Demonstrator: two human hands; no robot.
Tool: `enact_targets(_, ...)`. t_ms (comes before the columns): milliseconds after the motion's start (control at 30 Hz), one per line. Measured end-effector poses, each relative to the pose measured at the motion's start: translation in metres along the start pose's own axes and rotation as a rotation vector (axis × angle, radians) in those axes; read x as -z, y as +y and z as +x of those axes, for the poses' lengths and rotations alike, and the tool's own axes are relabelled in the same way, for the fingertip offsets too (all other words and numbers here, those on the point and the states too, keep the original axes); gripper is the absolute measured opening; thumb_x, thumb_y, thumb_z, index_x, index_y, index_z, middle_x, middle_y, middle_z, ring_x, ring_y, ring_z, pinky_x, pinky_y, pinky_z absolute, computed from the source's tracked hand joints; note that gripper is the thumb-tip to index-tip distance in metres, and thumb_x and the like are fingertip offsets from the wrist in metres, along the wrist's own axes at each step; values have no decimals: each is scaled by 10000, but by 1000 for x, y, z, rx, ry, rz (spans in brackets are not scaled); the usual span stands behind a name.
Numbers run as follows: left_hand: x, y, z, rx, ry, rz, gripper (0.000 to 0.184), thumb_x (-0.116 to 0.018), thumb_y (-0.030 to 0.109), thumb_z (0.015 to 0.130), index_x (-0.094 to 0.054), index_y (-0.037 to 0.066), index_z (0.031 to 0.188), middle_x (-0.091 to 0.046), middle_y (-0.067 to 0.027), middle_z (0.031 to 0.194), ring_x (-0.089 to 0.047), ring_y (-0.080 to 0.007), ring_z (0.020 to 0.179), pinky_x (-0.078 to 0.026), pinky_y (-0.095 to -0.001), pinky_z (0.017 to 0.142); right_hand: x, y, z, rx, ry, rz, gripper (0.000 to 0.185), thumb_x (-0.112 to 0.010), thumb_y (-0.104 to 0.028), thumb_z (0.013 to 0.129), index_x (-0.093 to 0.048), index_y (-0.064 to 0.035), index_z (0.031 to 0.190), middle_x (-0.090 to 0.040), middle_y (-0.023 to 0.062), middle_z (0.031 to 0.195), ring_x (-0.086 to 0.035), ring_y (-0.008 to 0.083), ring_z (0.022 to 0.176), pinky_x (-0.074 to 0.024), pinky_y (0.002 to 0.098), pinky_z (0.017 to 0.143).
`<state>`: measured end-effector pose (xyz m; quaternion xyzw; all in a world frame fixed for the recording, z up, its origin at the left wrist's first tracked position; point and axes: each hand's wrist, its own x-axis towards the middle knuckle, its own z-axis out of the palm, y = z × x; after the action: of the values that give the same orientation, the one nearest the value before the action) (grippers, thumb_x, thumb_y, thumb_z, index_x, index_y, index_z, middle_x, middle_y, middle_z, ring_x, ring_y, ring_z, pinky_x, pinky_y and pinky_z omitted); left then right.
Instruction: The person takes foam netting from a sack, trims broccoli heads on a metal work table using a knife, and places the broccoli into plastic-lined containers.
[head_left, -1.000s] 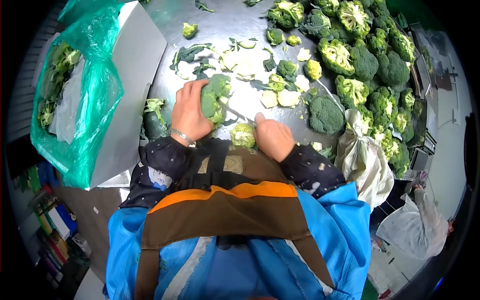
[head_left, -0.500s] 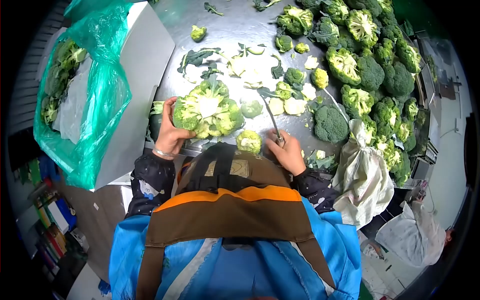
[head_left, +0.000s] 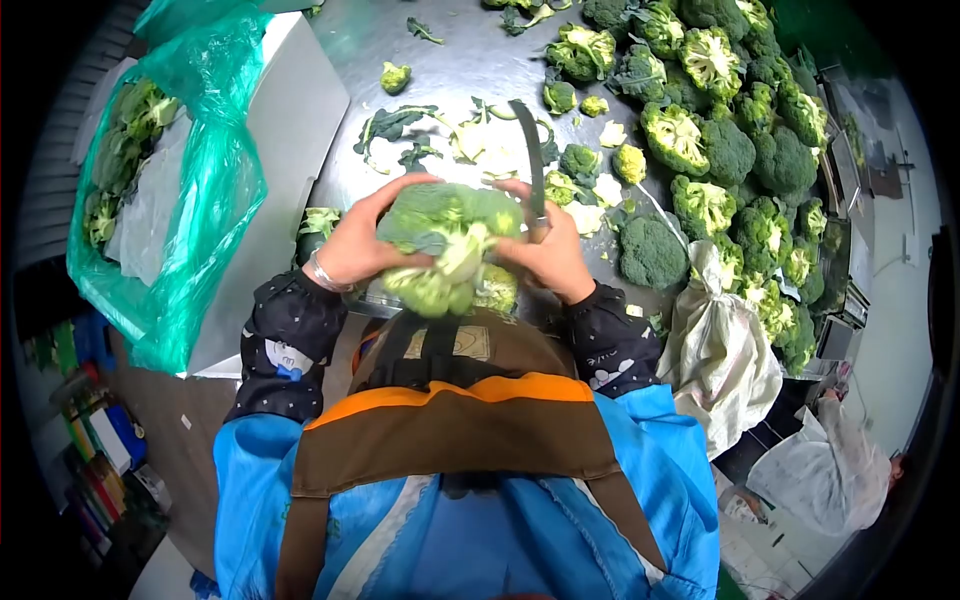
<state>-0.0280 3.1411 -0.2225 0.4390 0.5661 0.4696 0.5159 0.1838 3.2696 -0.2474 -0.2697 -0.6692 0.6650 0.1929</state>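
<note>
A large broccoli head (head_left: 448, 225), tilted and blurred by motion, is between my two hands just in front of my apron. My left hand (head_left: 358, 242) grips its left side, with the thumb over the front. My right hand (head_left: 556, 258) is closed round the handle of a knife (head_left: 530, 150), whose curved dark blade points up and away from me. The fingers and thumb of that same hand also press the broccoli's right side. A small pale-green floret (head_left: 496, 288) lies partly hidden behind the head. Leaf trimmings (head_left: 395, 125) are scattered beyond it on the metal table (head_left: 400, 45).
Broccoli heads (head_left: 730, 150) are piled along the table's right side, with a single head (head_left: 652, 250) nearer me. At left stands a white box (head_left: 290, 110) lined with a green plastic bag (head_left: 215, 150), broccoli inside. A whitish sack (head_left: 715, 350) hangs at the front right edge.
The broccoli head has been tipped over and moved right, towards me. My right hand has come up and left with the knife to touch it; the blade now points more upright.
</note>
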Motion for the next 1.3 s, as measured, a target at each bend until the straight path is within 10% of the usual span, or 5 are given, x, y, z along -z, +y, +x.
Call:
enact_targets(200,-5,-70,9,-218,312,338,574,-680,-56,667,-546,63,1213,-537,-96,1198,-505,-239,1154,-370,-319,1003,20,44,-56,-50,-70,-709,255,-551,-71,751,-571,-30,1002,-601,250,725,-600,419,734,-481,466,654)
enact_targets(567,-1,-71,10,-80,246,399,713,-615,-144,603,-542,100,1269,-508,-88,1282,-457,-225,1230,-319,-301,1047,-15,66,-39,-295,-172,-747,174,-509,-49,723,-593,55,834,-610,300,791,-596,469,751,-486,498,700)
enact_targets(733,0,-73,12,-117,264,478,729,-627,-161,617,-513,83,1295,-545,-73,1236,-498,-212,1183,-351,-293,1023,-20,78,-23,-417,-192,-831,182,-519,-70,726,-598,51,836,-628,276,848,-611,452,818,-495,485,732)
enact_targets(1033,22,-130,-38,218,457,-1097,442,-556,6,876,-411,-14,1294,-539,-146,1233,-533,-268,1133,-428,-443,993,7,86,-57,-324,18,-297,214,-576,-108,773,-620,-11,959,-647,200,773,-626,294,657,-491,359,652)
enact_targets(1300,-36,-69,-29,59,270,-1195,568,-562,55,881,-294,8,1380,-414,-165,1358,-411,-307,1257,-311,-483,1078,-22,19,-27,-391,-172,753,747,-646,-229,872,-179,-99,1441,-499,1,741,-386,61,413,-349,223,373)
